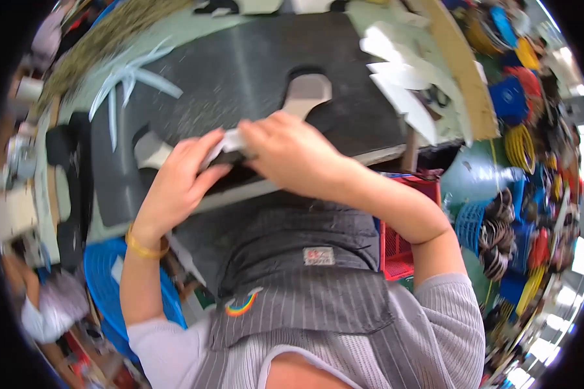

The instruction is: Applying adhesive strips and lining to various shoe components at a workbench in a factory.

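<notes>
Near the front edge of the black work mat (253, 58), my left hand (182, 178) and my right hand (289, 152) are close together. Both have their fingers closed on a small white piece (230, 141), whose kind I cannot make out; it is blurred and partly covered by the fingers. A black U-shaped piece with a beige and grey lining, like a shoe part (308, 91), lies just beyond my right hand. Another pale-lined dark piece (152, 150) is beside my left hand.
Thin pale strips (133, 74) lie at the mat's far left, white curved sheets (402, 94) at its right. Below the table stand a blue basket (100, 279) on the left and a red crate (399, 253) on the right. Other people are at the left.
</notes>
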A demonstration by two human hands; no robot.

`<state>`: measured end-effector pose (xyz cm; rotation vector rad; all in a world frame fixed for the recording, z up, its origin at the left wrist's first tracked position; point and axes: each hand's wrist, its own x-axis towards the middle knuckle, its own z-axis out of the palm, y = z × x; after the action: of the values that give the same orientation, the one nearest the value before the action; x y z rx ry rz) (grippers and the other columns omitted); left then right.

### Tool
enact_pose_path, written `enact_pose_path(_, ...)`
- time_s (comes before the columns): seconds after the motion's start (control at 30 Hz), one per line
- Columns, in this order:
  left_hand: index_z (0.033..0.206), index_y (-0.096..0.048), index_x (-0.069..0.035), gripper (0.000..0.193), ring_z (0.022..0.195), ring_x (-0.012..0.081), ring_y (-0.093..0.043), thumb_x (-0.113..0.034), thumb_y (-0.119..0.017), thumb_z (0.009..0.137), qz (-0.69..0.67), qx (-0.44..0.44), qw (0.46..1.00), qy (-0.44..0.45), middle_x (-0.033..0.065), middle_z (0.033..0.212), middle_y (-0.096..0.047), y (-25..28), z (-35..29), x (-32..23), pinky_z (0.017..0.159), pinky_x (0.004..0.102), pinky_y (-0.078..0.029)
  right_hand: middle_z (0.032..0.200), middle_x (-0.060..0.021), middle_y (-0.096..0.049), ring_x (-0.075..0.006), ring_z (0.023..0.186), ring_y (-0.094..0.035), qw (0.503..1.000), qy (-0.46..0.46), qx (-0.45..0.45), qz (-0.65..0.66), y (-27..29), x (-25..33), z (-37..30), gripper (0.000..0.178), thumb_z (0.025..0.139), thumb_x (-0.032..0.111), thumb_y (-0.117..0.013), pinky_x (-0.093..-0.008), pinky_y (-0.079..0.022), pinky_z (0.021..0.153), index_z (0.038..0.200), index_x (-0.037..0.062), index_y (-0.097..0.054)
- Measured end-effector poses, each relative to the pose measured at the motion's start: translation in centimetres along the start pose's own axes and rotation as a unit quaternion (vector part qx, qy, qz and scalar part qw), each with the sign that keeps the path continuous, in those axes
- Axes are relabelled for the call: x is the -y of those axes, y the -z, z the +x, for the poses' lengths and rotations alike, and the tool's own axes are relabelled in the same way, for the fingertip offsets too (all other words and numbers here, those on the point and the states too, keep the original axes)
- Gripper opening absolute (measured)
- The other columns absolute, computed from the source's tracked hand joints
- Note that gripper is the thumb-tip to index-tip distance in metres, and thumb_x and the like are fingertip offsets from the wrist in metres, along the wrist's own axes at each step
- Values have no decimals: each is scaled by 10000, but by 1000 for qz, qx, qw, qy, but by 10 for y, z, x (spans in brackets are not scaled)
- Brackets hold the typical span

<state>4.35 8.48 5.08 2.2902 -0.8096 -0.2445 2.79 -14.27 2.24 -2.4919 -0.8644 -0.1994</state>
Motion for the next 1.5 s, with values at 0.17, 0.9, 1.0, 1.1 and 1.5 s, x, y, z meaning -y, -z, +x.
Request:
enact_pose_path(0.17, 1254, -542, -34, 543, 1136, 351, -559, 89, -592, 728, 80, -40, 996, -8, 166, 1196, -604, -15, 1, -2, 970, 420, -457, 812, -113, -633, -318, 788, -628, 991, -10, -130, -13, 1, 12, 10, 277, 678, 85, -719, -424, -518, 709, 907, 47, -566)
enact_pose_path(0.9, 999, -656, -58, 430, 793, 258, -669, 122, -581, 615, 143, -363, 919, -56, 79, 947, -694, -56, -4, -1, 704, 351, -548, 921, -47, -639, -199, 747, -619, 978, 8, -189, -84, -29, 21, 0, 408, 668, 43, -684, -314, -522, 638, 1073, 28, -634)
enact_pose_path(1.0, 962, -669, -59, 418, 772, 249, -659, 117, -568, 597, 134, -365, 919, -65, 74, 931, -701, -61, -6, 5, 668, 339, -529, 953, -49, -651, -173, 748, -621, 977, 18, -181, -110, -33, 15, -6, 451, 673, 63, -677, -286, -513, 611, 1119, 6, -634)
enact_pose_path(1.1, 926, -684, -83, 394, 745, 252, -647, 85, -581, 585, 144, -290, 941, -98, 60, 903, -705, -49, -10, 10, 670, 360, -494, 1015, -68, -663, -148, 788, -637, 964, 135, -168, -155, -29, -1, -9, 447, 674, 145, -624, -263, -504, 594, 1095, -2, -647)
enact_pose_path(1.5, 1031, -706, -32, 279, 982, 258, -683, -89, -614, 774, 275, -83, 954, -90, 121, 1054, -712, -40, -49, -14, 862, 371, -541, 1151, -171, -664, -284, 1047, -654, 981, 139, 101, -94, 10, 3, -16, 393, 777, 109, -612, -371, -536, 888, 1152, -4, -647)
